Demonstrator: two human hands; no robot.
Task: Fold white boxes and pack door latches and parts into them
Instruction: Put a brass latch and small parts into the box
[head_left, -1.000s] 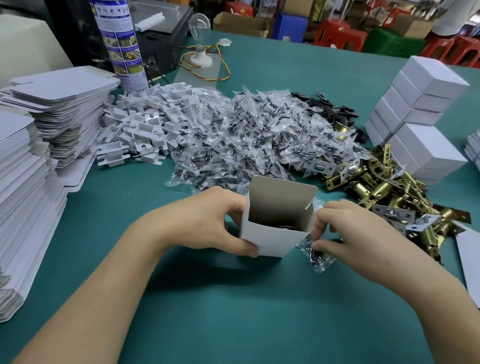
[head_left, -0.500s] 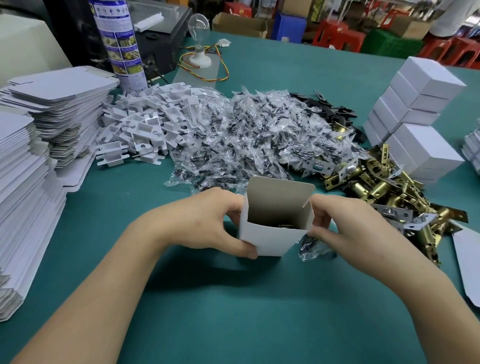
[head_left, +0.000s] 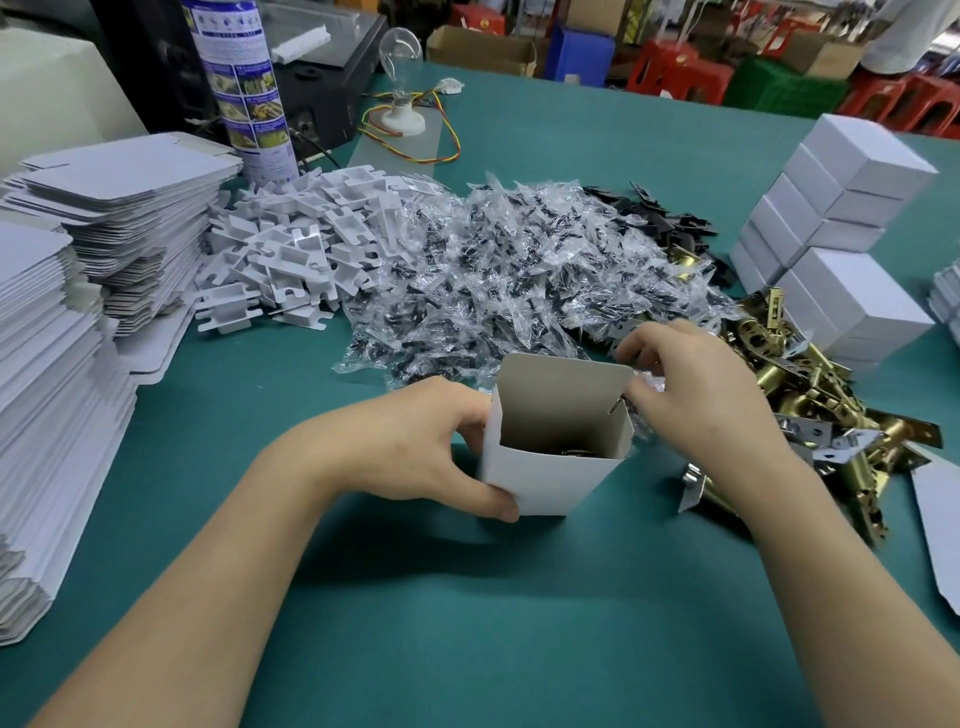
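1. Teal table (head_left: 467, 649) bears everything; I take the upright open white box (head_left: 550, 483) as landmark.
2. Behind the box lies a heap of parts bags (head_left: 493, 280); to its right lie brass latches (head_left: 810, 415).
3. I see the left hand (head_left: 415, 447) gripping the box's left side, thumb across the front.
4. I see the right hand (head_left: 696, 395), fingers curled, pinching one clear bag (head_left: 647, 384) at the box's right rim.

The box (head_left: 550, 478) was matt white card outside, dull grey inside. The bag (head_left: 645, 385) at its rim was clear plastic — crinkled and glossy. The latches (head_left: 795, 410) were shiny brass-toned metal; the table (head_left: 467, 623) had a smooth, matt teal surface.
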